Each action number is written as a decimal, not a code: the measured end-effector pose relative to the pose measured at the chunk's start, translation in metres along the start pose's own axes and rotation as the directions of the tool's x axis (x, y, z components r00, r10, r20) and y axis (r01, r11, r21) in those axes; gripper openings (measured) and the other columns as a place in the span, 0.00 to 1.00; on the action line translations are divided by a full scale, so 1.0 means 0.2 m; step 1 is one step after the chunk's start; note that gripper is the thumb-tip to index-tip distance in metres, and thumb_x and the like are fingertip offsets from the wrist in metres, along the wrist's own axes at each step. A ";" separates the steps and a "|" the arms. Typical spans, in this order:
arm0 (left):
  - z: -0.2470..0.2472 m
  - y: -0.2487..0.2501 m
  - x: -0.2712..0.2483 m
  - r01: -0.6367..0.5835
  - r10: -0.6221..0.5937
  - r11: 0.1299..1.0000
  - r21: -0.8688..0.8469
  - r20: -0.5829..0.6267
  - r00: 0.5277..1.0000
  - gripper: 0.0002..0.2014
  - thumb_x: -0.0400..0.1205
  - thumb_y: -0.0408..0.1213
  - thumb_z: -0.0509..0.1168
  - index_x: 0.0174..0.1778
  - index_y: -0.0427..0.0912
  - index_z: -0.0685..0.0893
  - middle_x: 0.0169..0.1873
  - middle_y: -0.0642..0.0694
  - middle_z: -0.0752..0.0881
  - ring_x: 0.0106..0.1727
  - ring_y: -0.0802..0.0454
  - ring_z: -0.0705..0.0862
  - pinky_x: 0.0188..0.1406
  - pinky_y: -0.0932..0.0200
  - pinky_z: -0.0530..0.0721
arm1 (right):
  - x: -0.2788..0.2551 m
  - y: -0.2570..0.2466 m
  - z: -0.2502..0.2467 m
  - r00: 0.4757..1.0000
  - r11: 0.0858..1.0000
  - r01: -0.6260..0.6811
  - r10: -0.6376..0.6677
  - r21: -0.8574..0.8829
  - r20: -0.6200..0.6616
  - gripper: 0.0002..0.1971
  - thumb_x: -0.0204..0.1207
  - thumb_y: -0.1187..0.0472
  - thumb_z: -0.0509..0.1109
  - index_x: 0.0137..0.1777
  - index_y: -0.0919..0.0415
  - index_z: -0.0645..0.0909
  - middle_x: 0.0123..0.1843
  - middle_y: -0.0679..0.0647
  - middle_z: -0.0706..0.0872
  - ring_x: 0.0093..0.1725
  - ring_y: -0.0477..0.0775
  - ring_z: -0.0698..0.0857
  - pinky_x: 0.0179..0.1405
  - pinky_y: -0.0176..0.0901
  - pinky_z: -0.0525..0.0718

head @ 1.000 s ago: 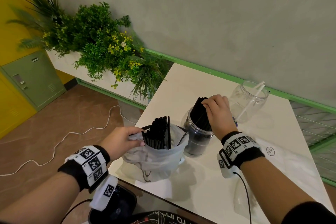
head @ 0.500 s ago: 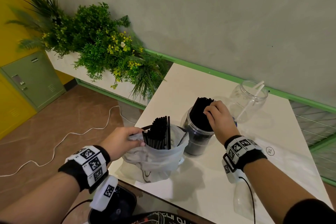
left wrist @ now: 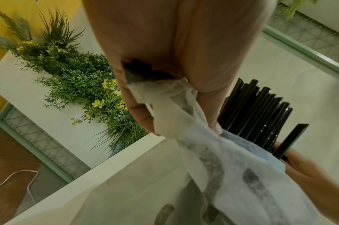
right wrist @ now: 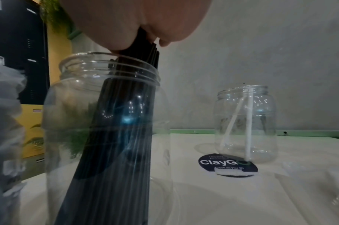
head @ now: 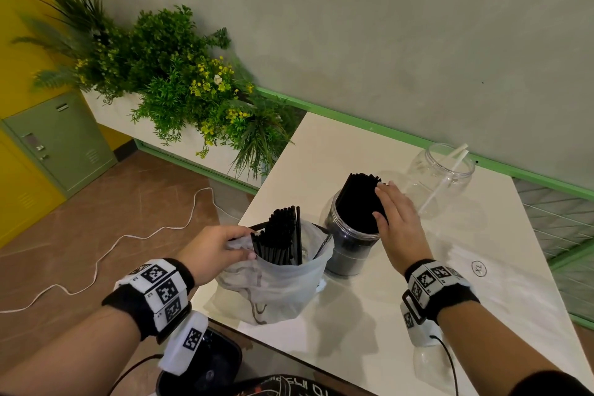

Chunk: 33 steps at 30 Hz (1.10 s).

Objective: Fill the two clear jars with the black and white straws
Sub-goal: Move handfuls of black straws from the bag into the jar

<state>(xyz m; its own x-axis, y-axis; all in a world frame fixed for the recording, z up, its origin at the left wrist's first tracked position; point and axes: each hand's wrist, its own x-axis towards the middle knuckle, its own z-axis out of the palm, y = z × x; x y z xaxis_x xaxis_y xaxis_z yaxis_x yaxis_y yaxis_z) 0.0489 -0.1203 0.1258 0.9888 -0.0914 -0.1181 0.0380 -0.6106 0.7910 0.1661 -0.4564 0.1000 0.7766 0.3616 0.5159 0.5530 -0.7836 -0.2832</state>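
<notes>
The near clear jar (head: pixel 348 251) stands mid-table with a thick bundle of black straws (head: pixel 356 199) leaning in it. My right hand (head: pixel 384 202) lies against the bundle's right side, fingers straight. From the right wrist view, the hand (right wrist: pixel 141 38) sits on the straw tops above the jar (right wrist: pixel 107 152). My left hand (head: pixel 244 244) pinches the rim of a thin plastic bag (head: pixel 276 286) holding more black straws (head: pixel 279 235); the pinch (left wrist: pixel 184 121) shows in the left wrist view. The far jar (head: pixel 440 180) holds two white straws (head: pixel 446 173).
The white table (head: pixel 482 267) ends just left of the bag. Beyond that edge is a planter of green plants (head: pixel 180 90), and a white cable (head: pixel 96 267) lies on the floor. A dark round sticker (right wrist: pixel 228 166) sits by the far jar. A black object (head: pixel 205 363) is below my left wrist.
My right hand has uncurled from the black bundle and slid down its right side; the straws now stand in the jar. The left hand still holds the bag.
</notes>
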 end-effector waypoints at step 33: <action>-0.01 0.04 0.00 -0.017 0.017 1.000 0.002 -0.009 1.000 0.23 0.76 0.36 0.73 0.25 0.72 0.79 0.31 0.76 0.81 0.37 0.74 0.78 0.34 0.74 0.70 | 0.33 -0.09 0.03 0.984 0.981 -0.091 0.115 -0.174 0.135 0.27 0.73 0.40 0.69 0.66 0.56 0.77 0.62 0.56 0.77 0.59 0.61 0.74 0.59 0.59 0.78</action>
<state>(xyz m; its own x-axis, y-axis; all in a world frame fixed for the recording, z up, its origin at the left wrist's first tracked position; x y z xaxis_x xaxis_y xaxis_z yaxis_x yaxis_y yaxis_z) 0.0501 -0.1247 0.1336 0.9905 -0.0944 -0.0996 0.0214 -0.6107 0.7916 0.2086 -0.4160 0.1346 0.8685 0.3338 0.3664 0.4192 -0.8891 -0.1837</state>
